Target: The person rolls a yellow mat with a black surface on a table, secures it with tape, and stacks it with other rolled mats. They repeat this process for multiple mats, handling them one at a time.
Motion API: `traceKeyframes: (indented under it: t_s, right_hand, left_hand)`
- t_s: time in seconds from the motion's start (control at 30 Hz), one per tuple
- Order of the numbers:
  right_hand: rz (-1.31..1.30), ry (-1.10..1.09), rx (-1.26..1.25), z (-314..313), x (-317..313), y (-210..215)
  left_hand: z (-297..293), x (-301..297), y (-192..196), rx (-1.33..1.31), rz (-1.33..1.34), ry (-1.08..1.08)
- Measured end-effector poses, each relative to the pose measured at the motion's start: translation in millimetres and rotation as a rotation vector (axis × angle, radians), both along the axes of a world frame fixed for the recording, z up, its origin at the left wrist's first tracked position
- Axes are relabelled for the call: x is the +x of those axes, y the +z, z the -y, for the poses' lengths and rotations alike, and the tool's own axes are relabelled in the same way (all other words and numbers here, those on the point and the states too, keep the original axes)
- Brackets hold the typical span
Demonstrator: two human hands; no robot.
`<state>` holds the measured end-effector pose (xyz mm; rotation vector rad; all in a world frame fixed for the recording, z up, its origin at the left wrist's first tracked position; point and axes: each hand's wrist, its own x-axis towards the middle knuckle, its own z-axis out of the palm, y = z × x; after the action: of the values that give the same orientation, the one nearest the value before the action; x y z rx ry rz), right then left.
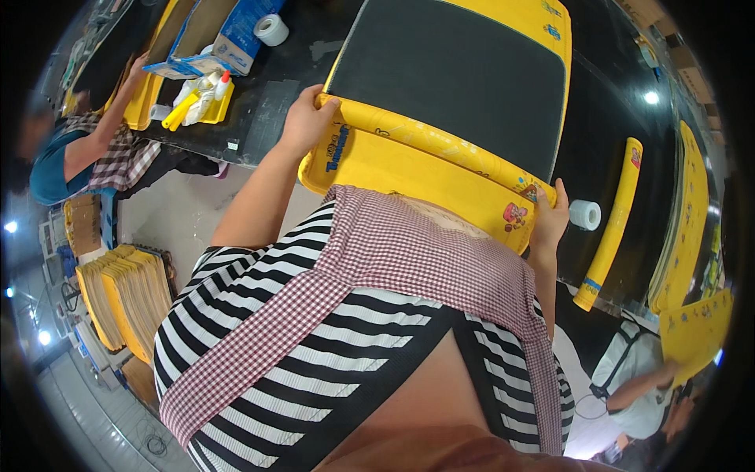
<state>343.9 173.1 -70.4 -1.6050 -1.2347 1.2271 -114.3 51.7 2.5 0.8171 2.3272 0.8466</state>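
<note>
Across the near part of a yellow board with a black panel [456, 67] lies a long printed yellow strip [425, 135]. My left hand [307, 122] is closed on the strip's left end, with the thumb on top. At the other end, my right hand [550, 216] grips it, fingers partly hidden behind the edge. The board's near yellow border [417, 177], printed with cartoon figures, sits between the strip and my checked apron. Whether the strip is attached to the board, I cannot tell.
Right of the board are a white tape roll [584, 215] and another yellow strip [613, 224]. A second tape roll [271, 30], a blue carton [228, 39] and a yellow tray [220, 106] of bottles occupy the left. Co-workers stand at both sides; stacked yellow boards [130, 295] stand lower left.
</note>
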Motion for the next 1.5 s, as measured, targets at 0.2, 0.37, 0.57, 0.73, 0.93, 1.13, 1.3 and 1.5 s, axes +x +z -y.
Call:
traceKeyframes:
  t_s: [0.2, 0.37, 0.57, 0.73, 0.93, 1.13, 1.3, 1.5]
  right_hand:
    - [-0.246, -0.024, -0.053, 9.7, -5.1, 14.7]
    - [-0.098, 0.009, -0.059, 9.4, 0.7, 13.4]
    - [-0.065, -0.032, -0.090, 17.9, -13.0, 26.7]
    - [0.171, 0.002, -0.053, 14.5, -17.8, 19.8]
    - [0.423, 0.074, 0.043, 4.3, -12.4, 2.5]
    - [0.772, 0.193, 0.588, -64.4, -36.4, -5.9]
    - [0.450, 0.649, 0.929, -53.3, -109.7, -2.0]
    - [0.747, 0.802, 0.874, -114.1, -163.5, 27.1]
  left_hand:
    - [39.9, 17.0, -76.2, 0.677, 0.112, 0.078]
    - [22.7, -24.6, -43.2, 0.126, -0.090, 0.054]
    - [48.7, 12.4, -60.1, 0.373, -0.017, 0.108]
    - [54.4, 17.8, -62.1, 0.331, -0.046, 0.134]
    - [40.9, 50.5, -40.4, 0.217, -0.881, -0.604]
    - [-35.5, 84.5, -39.3, 0.075, -0.701, -0.796]
    - [-161.0, 60.8, -19.3, -0.088, -0.713, -0.797]
    - [-188.8, 50.6, -43.1, 0.446, -0.598, -0.832]
